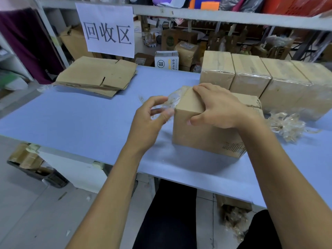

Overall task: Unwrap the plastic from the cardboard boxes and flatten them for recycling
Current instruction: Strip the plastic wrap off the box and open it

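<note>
Cardboard status: stack of flattened boxes (97, 76) sits at 10 o'clock on the blue table (75, 119), so several are done. Row of plastic-wrapped boxes (265, 81) at 1–2 o'clock is untouched; four tops show, the right end runs out of frame. Wad of stripped plastic (285, 126) lies at 3 o'clock, beside the working box.

Working box (204, 130) stands upright at table centre, not yet flattened. Near and top faces look bare; a strip of clear plastic film (173, 100) hangs on at its top-left corner. My read: this box's unwrap is nearly finished, folding comes next.

Left hand (152, 119): fingers curled, thumb and fingertips pinching the loose film just left of the box. Motion blur there, so exact grip is unclear.

Right hand (217, 106): splayed over the box top, fingers bent over the far-left edge, thumb pressed on the near face, bracing it.
</note>
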